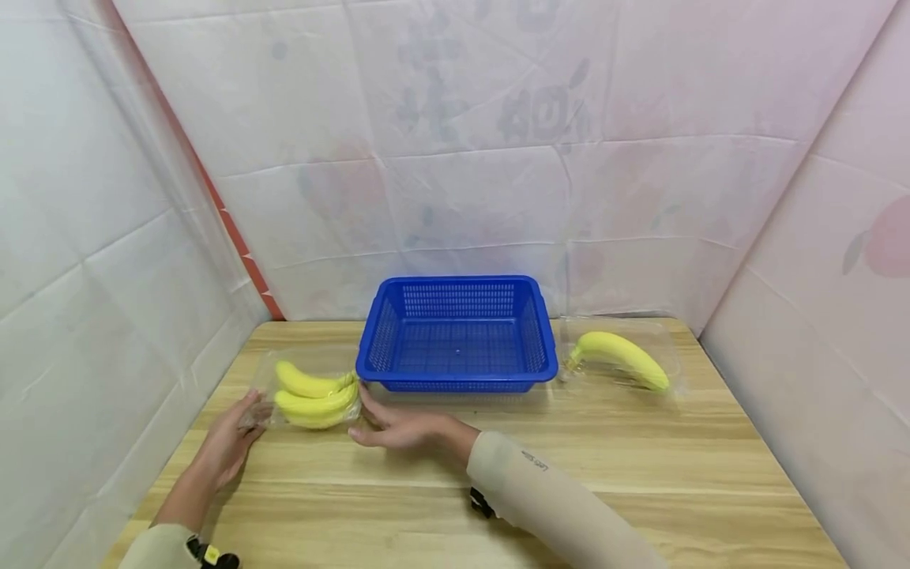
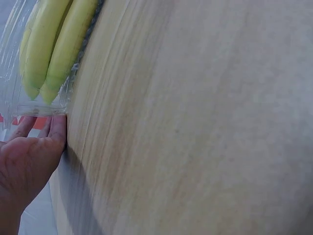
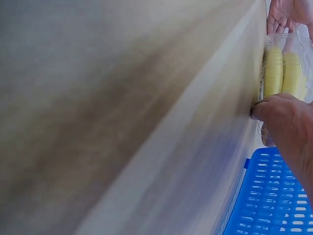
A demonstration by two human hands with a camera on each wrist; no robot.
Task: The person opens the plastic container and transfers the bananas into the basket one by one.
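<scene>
A clear plastic box [image 1: 266, 371] with a bunch of yellow bananas [image 1: 313, 405] in it lies on the left of the table, beside the blue basket. My left hand [image 1: 231, 436] is at the box's left end; in the left wrist view its fingers [image 2: 57, 128] reach straight to the end wall. At the opposite end is my right hand [image 1: 405, 427], fingers extended along the corner and thumb [image 1: 366, 436] spread away from them. The right wrist view shows that thumb close by the bananas [image 3: 273, 73], while most of its fingers are hidden.
The blue plastic basket [image 1: 457, 386] stands at the back middle of the wooden table [image 1: 426, 521]. Right of it lies another clear box [image 1: 661, 336] holding one banana [image 1: 618, 354]. White printed sheets [image 1: 462, 197] hang behind and along both sides.
</scene>
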